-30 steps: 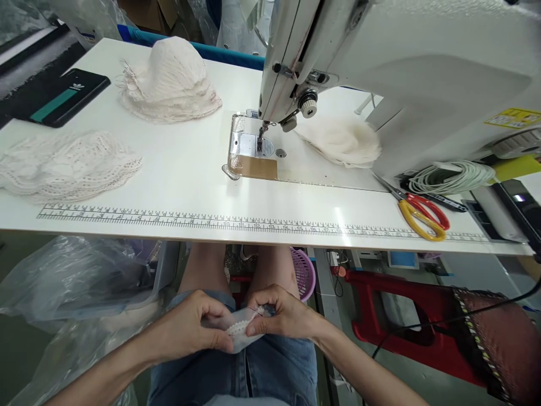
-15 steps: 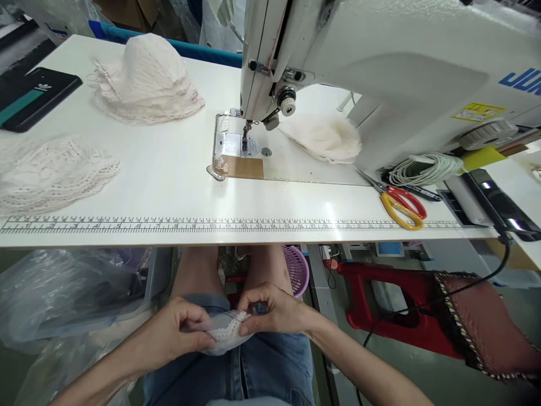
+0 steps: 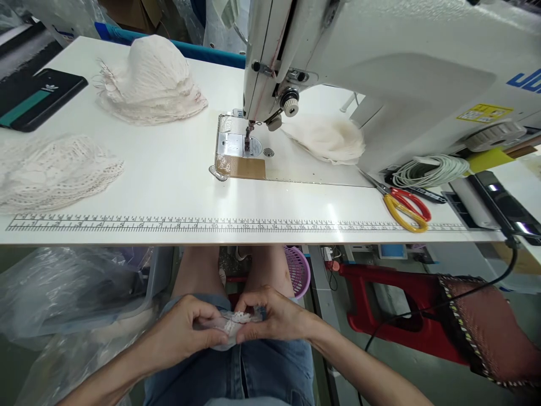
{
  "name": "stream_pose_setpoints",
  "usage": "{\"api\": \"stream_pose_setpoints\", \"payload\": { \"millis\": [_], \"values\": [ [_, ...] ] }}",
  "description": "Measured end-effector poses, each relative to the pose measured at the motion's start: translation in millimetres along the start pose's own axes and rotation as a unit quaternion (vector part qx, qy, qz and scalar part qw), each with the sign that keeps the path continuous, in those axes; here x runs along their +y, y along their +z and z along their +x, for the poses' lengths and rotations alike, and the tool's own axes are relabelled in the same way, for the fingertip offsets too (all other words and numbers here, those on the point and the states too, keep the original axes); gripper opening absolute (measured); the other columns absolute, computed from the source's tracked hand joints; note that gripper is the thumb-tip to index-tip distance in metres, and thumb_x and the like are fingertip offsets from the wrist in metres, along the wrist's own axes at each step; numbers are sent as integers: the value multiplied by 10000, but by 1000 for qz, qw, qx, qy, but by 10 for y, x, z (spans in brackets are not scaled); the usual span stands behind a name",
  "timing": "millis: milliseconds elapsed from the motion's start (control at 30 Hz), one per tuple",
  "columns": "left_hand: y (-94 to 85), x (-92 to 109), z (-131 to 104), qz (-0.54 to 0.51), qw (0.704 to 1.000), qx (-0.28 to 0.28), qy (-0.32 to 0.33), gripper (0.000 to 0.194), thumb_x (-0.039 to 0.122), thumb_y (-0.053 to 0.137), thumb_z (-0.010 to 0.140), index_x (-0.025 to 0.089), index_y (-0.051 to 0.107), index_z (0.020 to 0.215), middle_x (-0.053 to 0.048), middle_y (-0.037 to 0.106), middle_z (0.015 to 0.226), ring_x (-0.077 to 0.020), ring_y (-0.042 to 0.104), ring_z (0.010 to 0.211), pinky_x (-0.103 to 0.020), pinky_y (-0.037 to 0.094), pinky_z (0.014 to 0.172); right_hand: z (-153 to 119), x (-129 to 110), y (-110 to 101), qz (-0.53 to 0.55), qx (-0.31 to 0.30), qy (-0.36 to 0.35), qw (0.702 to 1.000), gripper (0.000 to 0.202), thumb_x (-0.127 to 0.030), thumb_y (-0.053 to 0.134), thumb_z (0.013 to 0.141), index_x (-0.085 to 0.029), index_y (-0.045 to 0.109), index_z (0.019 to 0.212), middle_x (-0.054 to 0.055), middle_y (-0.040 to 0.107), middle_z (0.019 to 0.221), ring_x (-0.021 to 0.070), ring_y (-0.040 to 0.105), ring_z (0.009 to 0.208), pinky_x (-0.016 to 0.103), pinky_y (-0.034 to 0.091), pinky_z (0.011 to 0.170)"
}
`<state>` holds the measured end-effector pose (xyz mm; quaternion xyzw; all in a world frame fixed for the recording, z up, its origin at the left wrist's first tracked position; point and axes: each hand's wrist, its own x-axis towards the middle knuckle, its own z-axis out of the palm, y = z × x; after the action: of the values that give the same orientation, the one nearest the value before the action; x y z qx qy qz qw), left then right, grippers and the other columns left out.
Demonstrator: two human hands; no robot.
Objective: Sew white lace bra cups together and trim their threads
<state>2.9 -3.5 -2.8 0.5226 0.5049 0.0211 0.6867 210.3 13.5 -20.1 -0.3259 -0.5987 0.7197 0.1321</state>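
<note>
Over my lap, below the table edge, a small piece of sheer white fabric with lace trim (image 3: 231, 327) is stretched between my two hands. My left hand (image 3: 190, 327) pinches its left end between thumb and fingers. On the other end, my right hand (image 3: 268, 316) grips the lacy edge, thumb in front and fingers behind. Much of the fabric is hidden by my fingers. In front of me stands a white sewing machine (image 3: 380, 62), its presser foot (image 3: 248, 138) above the metal needle plate, with no fabric under it.
White lace pieces (image 3: 59, 175) and a cream fabric stack (image 3: 154, 82) lie on the left. More cream pieces (image 3: 329, 138) rest beside the needle. Scissors with red and yellow handles (image 3: 406, 211) sit near the printed ruler (image 3: 203, 224). A phone (image 3: 42, 98) lies far left.
My hands have drawn closer together, bunching the lace-trimmed fabric between them. My left hand has shifted right. The view has moved slightly; items on the table stay put.
</note>
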Motion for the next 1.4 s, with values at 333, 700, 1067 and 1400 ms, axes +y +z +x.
{"api": "stream_pose_setpoints", "payload": {
  "millis": [333,700,1067,1400],
  "values": [
    [-9,-31,-25,-7,1000,6,-17,334,330,587,686,191,361,483,69,251,510,-92,231,518,-248,146,488,36,90,26,6,9,21,1000,342,-451,675,741,-111,657,764,-16,542,610,90,459,569,182,346,507],
    [32,-130,24,-25,999,22,-4,343,353,573,726,192,368,503,69,247,524,-90,224,517,-247,142,478,82,132,37,11,13,19,1000,417,-522,664,726,-105,664,757,-4,553,626,97,461,595,183,365,522],
    [18,-72,28,-26,1000,7,-7,380,344,575,738,198,325,492,71,225,515,-84,205,500,-255,134,474,84,105,4,31,-14,32,999,425,-538,669,713,-120,657,788,-12,548,640,93,455,594,187,341,527],
    [23,-65,-4,-4,1000,-6,7,394,286,562,748,195,288,482,68,212,506,-84,205,499,-258,135,477,95,129,66,-24,-9,4,1000,481,-585,614,741,-106,634,694,-33,489,544,74,411,524,168,279,457]
  ]
}}
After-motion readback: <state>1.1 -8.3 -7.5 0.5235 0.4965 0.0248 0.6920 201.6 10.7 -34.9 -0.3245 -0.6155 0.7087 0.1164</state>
